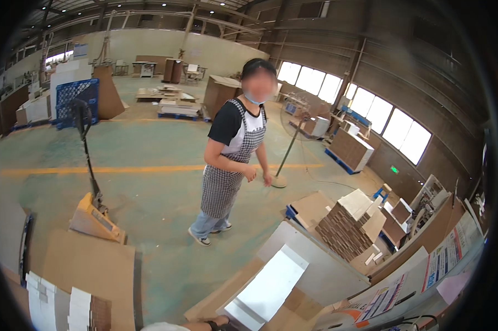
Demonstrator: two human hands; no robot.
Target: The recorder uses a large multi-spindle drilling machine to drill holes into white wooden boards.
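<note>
— While a forearm edges in at the near rim, what do the hands hold?
— Cannot tell; neither shows. Nearest lies the flat white cardboard sheet [271, 288] on brown boards, apparently unhandled yet.

Open green floor [149, 187] is seen across the middle, crossed by a yellow line [122, 169]. The way ahead is blocked by a standing person in a checked apron [227, 165]. The left is taken up by a yellow pallet jack [94, 215] and cardboard sheets [89, 265]. The right is crowded by stacked cardboard pieces [345, 226], a white board [271, 284] and a pedestal fan [298, 118]
</note>
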